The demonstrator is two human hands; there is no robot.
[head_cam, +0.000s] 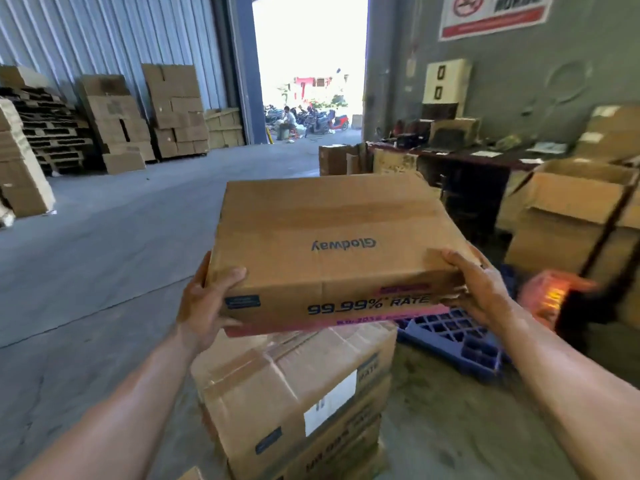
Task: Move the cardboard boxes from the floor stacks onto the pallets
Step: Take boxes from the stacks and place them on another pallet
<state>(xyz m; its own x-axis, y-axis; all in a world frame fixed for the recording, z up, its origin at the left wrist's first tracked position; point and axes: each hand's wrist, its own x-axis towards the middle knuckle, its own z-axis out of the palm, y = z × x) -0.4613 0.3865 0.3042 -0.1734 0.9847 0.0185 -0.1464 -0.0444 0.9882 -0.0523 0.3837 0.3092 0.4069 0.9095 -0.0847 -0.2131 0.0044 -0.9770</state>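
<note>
A flat cardboard box (332,237) printed "Glodway" hangs in the air at chest height, held between both hands. My left hand (207,303) grips its near left corner, thumb on top and fingers underneath. My right hand (478,289) grips the near right corner the same way, over a torn edge. Directly below the box stands a floor stack of similar boxes (298,403). A blue plastic pallet (457,344) lies on the floor just right of that stack, partly hidden by the box and my right arm.
Open cartons (575,216) and a dark cluttered desk (478,161) fill the right side. An orange-lit object (550,299) sits by the pallet. Wooden pallets (52,133) and box stacks (173,112) line the left wall. A doorway (308,81) opens ahead, with a person sitting outside.
</note>
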